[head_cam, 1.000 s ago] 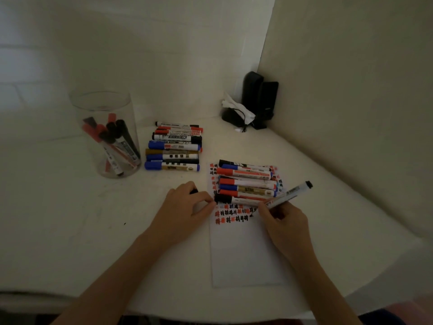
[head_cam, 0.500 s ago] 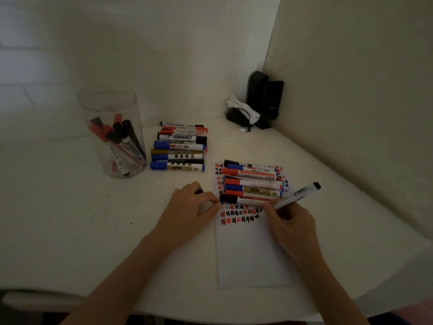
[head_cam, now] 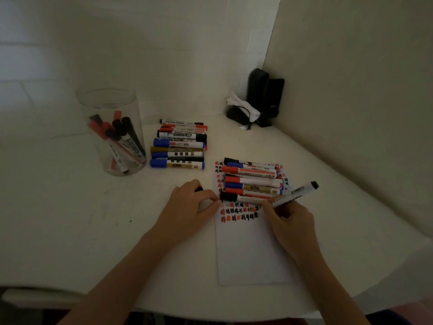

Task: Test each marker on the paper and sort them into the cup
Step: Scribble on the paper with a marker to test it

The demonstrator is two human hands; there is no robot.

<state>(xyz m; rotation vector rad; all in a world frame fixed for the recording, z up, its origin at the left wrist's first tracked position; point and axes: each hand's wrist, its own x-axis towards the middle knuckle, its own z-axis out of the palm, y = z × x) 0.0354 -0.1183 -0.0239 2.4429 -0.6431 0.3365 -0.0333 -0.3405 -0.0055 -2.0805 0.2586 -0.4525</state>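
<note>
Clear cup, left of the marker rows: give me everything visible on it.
The clear cup is a tall see-through cylinder, plastic or glass by its look, standing upright and open-topped on the white table, near the wall. Several capped markers lean inside, red and black caps up. Neither hand touches it; the nearest marker row lies just apart on its right.

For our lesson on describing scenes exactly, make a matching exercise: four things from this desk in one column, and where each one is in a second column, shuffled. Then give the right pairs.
Things
1. clear cup
2. sheet of paper
3. uncapped marker
4. black cap

Places
A. held in the left hand
B. at the far left of the desk, with markers standing in it
C. gripped by the right hand, tip down on the paper
D. flat on the desk, with a pile of markers on its far end

Pairs: 1-B, 2-D, 3-C, 4-A
</note>
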